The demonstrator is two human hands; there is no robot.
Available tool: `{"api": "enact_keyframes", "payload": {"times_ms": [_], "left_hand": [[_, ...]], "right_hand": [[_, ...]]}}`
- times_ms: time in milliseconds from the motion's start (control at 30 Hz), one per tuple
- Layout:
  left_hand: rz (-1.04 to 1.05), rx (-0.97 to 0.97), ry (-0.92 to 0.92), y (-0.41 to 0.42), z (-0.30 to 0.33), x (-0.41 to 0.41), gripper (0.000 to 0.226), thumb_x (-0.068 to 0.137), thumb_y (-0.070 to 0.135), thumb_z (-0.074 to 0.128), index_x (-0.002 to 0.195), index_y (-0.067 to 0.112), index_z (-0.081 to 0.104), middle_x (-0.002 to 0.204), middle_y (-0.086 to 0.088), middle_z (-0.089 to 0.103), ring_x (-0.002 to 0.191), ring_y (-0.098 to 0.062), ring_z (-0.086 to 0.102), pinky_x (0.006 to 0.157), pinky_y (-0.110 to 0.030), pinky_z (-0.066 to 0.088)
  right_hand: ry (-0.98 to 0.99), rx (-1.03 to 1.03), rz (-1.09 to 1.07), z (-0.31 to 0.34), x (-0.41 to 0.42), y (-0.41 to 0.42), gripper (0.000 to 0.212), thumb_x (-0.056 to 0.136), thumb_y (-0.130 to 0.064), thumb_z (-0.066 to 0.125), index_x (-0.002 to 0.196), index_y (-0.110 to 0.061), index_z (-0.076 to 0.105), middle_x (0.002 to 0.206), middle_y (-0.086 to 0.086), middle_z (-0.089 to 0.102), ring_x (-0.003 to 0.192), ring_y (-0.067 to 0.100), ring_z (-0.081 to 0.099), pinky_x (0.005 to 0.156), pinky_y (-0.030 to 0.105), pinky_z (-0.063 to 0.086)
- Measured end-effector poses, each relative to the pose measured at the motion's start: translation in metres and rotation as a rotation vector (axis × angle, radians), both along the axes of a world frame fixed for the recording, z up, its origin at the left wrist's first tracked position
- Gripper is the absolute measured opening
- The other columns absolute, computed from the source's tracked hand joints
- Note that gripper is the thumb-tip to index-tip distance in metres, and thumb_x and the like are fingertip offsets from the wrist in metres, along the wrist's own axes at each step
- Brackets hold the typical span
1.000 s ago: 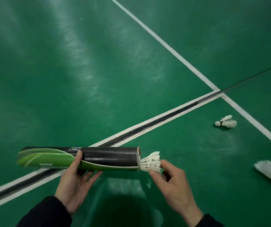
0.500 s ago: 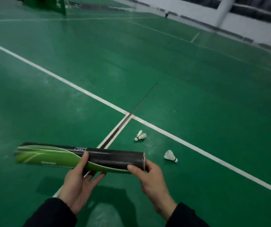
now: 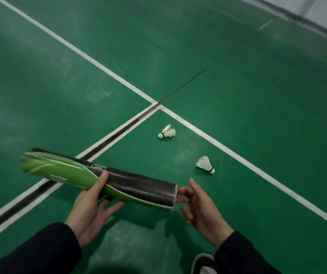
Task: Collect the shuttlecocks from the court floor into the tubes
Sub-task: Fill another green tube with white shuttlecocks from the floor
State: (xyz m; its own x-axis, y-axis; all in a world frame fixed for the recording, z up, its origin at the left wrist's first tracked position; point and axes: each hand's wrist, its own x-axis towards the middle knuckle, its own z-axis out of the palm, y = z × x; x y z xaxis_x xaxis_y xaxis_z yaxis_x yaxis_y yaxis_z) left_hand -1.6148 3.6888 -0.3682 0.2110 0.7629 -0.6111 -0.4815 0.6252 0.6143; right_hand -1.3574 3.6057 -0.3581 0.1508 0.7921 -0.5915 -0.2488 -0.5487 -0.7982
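A long cardboard tube [image 3: 99,177], black with a green swoosh along its side, is held roughly level above the green court floor [image 3: 237,86], its open end pointing to the person's right. The left hand [image 3: 91,206] cradles the tube from below near its middle, thumb curled up over the near side and fingers wrapped underneath. The right hand [image 3: 200,206] sits just beside the tube's open end, fingers loosely curled and spread, gripping nothing; whether its fingertips touch the rim I cannot tell. Beyond the tube's open end, two white feathered shuttlecocks lie on the floor: one [image 3: 167,132] near the crossing of the white court lines [image 3: 107,70], the other [image 3: 205,164] closer to the tube, cork pointing right. A dark seam [image 3: 119,131] runs along the line passing under the tube. A black-and-white shoe [image 3: 203,263] shows below the right sleeve.
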Motion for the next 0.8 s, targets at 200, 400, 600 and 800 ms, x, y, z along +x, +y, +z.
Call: {"api": "enact_keyframes", "payload": {"times_ms": [200, 400, 600, 800], "left_hand": [[0.055, -0.022, 0.119, -0.012, 0.002, 0.014, 0.032, 0.088, 0.032, 0.067, 0.107, 0.007, 0.069, 0.108, -0.016, 0.077, 0.11, -0.029, 0.069, 0.086, -0.05, 0.06], [0.017, -0.036, 0.21, -0.031, 0.0, 0.027, 0.023, 0.086, 0.033, 0.068, 0.094, 0.014, 0.078, 0.103, -0.009, 0.077, 0.102, -0.023, 0.073, 0.071, -0.046, 0.065], [0.017, -0.089, 0.186, -0.054, -0.009, 0.044, 0.022, 0.092, 0.04, 0.065, 0.094, 0.021, 0.075, 0.101, -0.004, 0.075, 0.098, -0.018, 0.076, 0.07, -0.042, 0.065], [0.088, -0.097, 0.177, -0.045, 0.003, 0.058, 0.03, 0.09, 0.041, 0.064, 0.105, 0.015, 0.069, 0.102, -0.007, 0.073, 0.102, -0.025, 0.071, 0.065, -0.037, 0.064]], "right_hand": [[-1.19, 0.019, 0.302, -0.053, 0.144, 0.065, 0.052, 0.096, -0.018, 0.057, 0.146, -0.032, 0.048, 0.158, -0.007, 0.044, 0.115, 0.017, 0.064, 0.098, 0.037, 0.053], [-1.642, -0.082, 0.872, -0.082, 0.22, 0.081, 0.042, 0.096, -0.017, 0.052, 0.136, -0.025, 0.055, 0.135, 0.004, 0.059, 0.102, 0.03, 0.066, 0.081, 0.038, 0.054], [-0.962, 0.026, 0.254, -0.066, 0.205, -0.019, 0.008, 0.096, -0.017, 0.066, 0.092, -0.019, 0.073, 0.093, 0.005, 0.075, 0.082, 0.021, 0.067, 0.076, 0.036, 0.053], [-0.188, 0.305, -0.22, -0.001, 0.088, -0.061, 0.017, 0.083, -0.009, 0.073, 0.098, -0.002, 0.072, 0.086, 0.008, 0.077, 0.073, 0.014, 0.07, 0.073, 0.022, 0.059]]}}
